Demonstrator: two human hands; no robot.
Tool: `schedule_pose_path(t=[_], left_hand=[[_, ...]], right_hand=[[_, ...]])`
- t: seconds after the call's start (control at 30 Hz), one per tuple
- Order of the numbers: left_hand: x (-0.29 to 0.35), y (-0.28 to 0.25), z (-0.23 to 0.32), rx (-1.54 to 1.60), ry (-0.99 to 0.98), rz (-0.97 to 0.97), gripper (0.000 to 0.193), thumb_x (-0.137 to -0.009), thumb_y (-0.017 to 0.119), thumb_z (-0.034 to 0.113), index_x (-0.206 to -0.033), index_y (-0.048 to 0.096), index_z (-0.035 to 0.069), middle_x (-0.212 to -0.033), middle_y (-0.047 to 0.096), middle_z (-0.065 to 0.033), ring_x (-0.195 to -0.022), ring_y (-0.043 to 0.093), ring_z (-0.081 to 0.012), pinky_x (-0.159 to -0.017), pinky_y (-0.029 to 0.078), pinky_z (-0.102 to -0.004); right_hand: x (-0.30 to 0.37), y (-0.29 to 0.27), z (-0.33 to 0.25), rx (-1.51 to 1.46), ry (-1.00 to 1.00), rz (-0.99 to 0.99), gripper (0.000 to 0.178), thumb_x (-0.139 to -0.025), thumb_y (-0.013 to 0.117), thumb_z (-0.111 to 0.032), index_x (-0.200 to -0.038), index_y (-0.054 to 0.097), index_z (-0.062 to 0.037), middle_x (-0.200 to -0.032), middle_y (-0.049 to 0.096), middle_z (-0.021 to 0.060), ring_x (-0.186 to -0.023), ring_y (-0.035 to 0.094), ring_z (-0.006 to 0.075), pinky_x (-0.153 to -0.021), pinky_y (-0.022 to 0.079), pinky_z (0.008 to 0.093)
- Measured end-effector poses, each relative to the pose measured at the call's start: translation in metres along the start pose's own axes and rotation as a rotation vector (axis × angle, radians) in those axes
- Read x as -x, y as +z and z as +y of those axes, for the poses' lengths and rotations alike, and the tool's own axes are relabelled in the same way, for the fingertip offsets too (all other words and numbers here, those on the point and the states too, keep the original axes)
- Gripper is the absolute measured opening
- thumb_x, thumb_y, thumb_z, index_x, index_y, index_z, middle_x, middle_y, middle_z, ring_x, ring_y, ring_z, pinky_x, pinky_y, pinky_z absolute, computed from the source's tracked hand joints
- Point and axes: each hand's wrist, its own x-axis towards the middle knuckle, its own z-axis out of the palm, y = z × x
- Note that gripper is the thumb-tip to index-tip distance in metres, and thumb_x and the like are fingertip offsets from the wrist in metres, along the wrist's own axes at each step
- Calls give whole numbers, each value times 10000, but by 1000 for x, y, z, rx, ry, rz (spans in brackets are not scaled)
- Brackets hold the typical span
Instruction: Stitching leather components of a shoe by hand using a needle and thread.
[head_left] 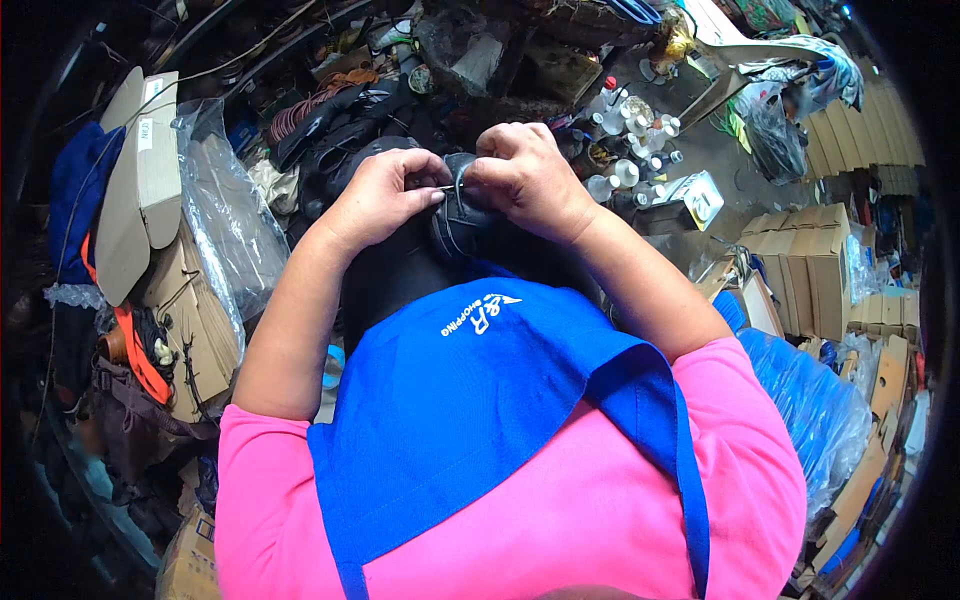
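Observation:
A black item that looks like a shoe [456, 225], with thin pale lines along its edge, rests between my knees over my dark trousers. My left hand [395, 190] is on its left side, thumb and forefinger pinched at a thin, needle-like metal piece [446, 188]. That piece points across toward the shoe's upper edge. My right hand [525, 178] is closed at the right side of the shoe, fingers curled and gripping its edge. The curled fingers hide part of the shoe, and its lower end sinks into shadow. A blue apron [450, 400] covers my lap.
Several clear bottles [632, 130] stand beyond my right hand, near a white box-shaped container [690, 200]. Cardboard [800, 265] is stacked at the right. Plastic sheeting [225, 200] and flat cardboard [140, 190] lean at the left. Dark bags [340, 125] lie beyond my left hand.

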Motion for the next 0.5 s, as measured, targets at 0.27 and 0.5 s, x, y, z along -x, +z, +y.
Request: schedule_pose_path(t=[0.27,0.5], left_hand=[[-2,3,-1,-124,13,-36,304,-757,612,-70,-1046,652,16,-944,623,-61,-872,597,-118,-799,486,-259],[-6,4,5,-152,37,-25,315,-747,625,-56,-1045,664,41,-928,621,-58,-876,605,-131,-791,485,-271]], right_hand=[[-7,-23,4,85,43,-253,163,-727,676,-156,-881,623,-159,-994,550,45,-975,517,253,-895,353,405],[-16,-29,21,198,89,-347,82,-774,646,-173,-853,626,-164,-984,568,34,-1015,533,241,-848,388,424]])
